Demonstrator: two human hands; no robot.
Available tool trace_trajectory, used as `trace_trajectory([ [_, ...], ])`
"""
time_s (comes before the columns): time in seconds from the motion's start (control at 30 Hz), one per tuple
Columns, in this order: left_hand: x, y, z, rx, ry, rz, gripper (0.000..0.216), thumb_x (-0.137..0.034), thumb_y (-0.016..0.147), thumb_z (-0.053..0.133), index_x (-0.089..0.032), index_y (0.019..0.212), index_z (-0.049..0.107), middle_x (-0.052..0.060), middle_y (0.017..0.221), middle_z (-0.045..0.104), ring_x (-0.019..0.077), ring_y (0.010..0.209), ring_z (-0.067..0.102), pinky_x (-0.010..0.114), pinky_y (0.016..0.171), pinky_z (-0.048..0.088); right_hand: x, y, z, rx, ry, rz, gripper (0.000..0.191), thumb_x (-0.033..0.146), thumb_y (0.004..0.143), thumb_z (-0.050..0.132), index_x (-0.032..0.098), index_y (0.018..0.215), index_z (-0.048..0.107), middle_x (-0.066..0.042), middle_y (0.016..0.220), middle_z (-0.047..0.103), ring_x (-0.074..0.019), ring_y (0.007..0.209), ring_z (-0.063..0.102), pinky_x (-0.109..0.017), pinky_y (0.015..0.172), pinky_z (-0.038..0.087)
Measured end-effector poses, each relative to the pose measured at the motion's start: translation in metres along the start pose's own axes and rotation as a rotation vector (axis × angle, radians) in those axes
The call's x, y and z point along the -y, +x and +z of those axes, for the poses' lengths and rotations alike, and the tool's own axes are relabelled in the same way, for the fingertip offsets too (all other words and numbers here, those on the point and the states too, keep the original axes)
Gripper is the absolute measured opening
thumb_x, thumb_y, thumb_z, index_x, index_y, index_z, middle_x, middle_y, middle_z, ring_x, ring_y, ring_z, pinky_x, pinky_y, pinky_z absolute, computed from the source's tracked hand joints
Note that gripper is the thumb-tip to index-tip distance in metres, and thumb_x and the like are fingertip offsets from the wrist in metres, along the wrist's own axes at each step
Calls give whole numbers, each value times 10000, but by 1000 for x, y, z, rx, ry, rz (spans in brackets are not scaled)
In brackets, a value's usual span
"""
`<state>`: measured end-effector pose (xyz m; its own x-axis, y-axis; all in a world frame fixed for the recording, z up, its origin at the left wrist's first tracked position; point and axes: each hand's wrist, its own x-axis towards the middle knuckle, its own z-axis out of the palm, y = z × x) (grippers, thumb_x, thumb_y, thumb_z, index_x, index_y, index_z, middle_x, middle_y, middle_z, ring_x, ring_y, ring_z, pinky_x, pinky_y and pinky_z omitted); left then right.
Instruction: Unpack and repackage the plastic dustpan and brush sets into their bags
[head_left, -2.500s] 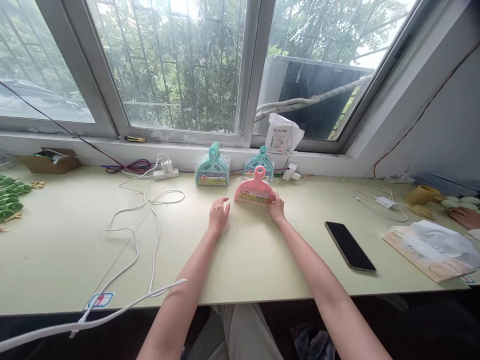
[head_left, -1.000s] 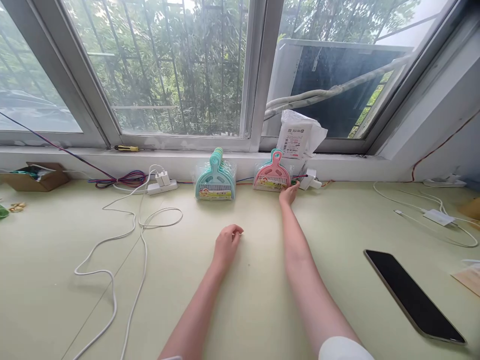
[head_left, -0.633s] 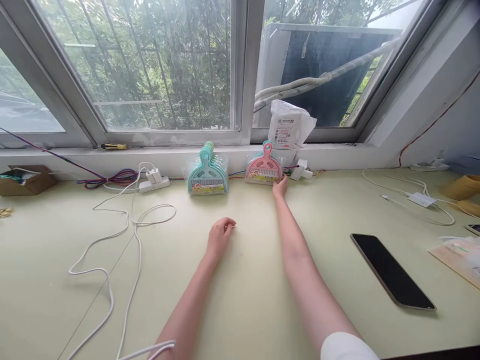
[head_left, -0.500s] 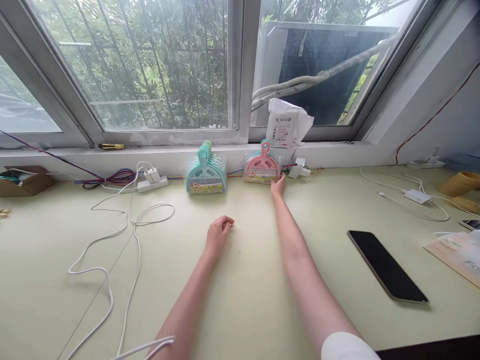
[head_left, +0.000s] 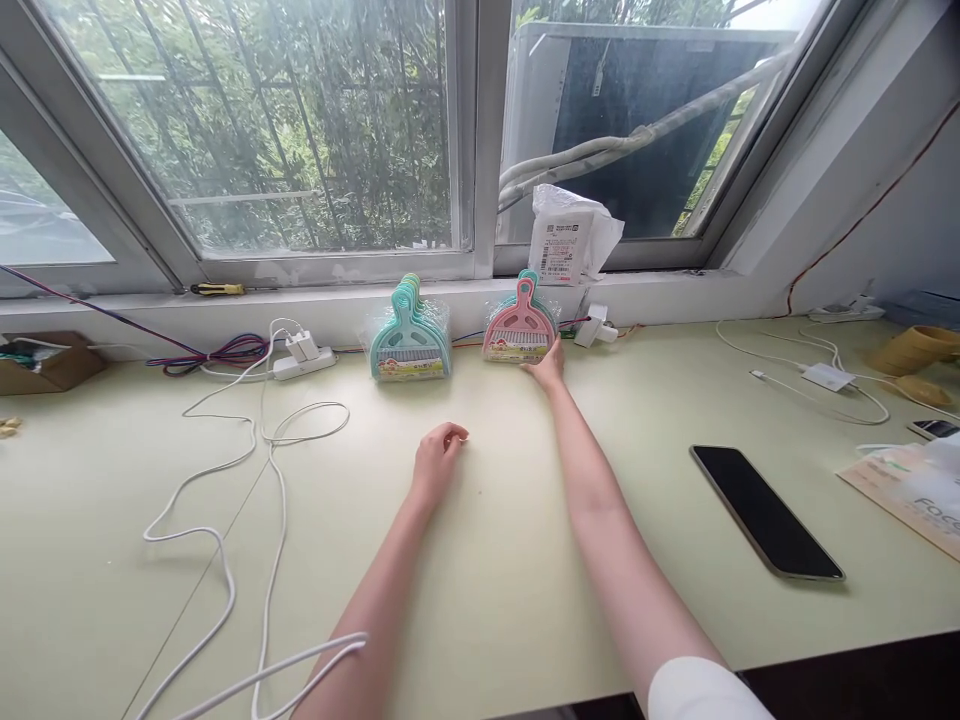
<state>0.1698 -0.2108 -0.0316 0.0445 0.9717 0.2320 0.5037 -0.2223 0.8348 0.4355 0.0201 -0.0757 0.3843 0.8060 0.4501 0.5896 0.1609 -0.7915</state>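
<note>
My right hand (head_left: 548, 368) is at the lower right corner of a pink dustpan and brush set (head_left: 519, 330) in clear wrapping. Its thumb reaches along the set's bottom edge, and its fingers close on the right side, partly hidden. A teal handle (head_left: 528, 274) shows just behind the pink one. To the left, a stack of teal dustpan and brush sets (head_left: 409, 335) stands upright against the wall below the sill. My left hand (head_left: 437, 462) rests on the table in front, its fingers loosely curled inward, with nothing visible in them.
White cables (head_left: 274, 500) run over the table's left part, one crossing my left forearm. A power strip (head_left: 304, 364) and a cardboard box (head_left: 52, 362) are at the back left. To the right lie a phone (head_left: 765, 512) and a charger (head_left: 827, 377). A white package (head_left: 566, 240) stands on the sill.
My right thumb has spread left along the pink set's lower edge. The teal handle behind the pink one now shows. The view has shifted slightly; my left hand stays in place.
</note>
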Motion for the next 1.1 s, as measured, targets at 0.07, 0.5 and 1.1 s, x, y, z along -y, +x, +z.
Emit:
trace_trajectory([
  [0.07,0,0,0,1,1,2,233,-184,827,398,-212,822,629,19,893,681,151,843,626,271,781,467,2,-2,0,-16,-6,5,1083,351,548,793,91,1410,192,-252,1434,299,-323,1335,270,-473,1086,214],
  [0.5,-5,-1,-1,12,2,-22,240,-185,837,384,-206,831,624,20,893,668,155,854,612,281,787,454,22,7,1,-27,-436,306,825,366,752,663,116,1401,219,-230,1343,446,-322,1246,412,-452,987,344],
  [1.1,-1,2,0,14,15,-8,242,-161,832,393,-201,833,632,24,874,664,155,853,604,278,783,450,17,20,8,-96,-477,307,787,429,732,686,113,1345,306,-232,1287,498,-336,1204,438,-460,935,351],
])
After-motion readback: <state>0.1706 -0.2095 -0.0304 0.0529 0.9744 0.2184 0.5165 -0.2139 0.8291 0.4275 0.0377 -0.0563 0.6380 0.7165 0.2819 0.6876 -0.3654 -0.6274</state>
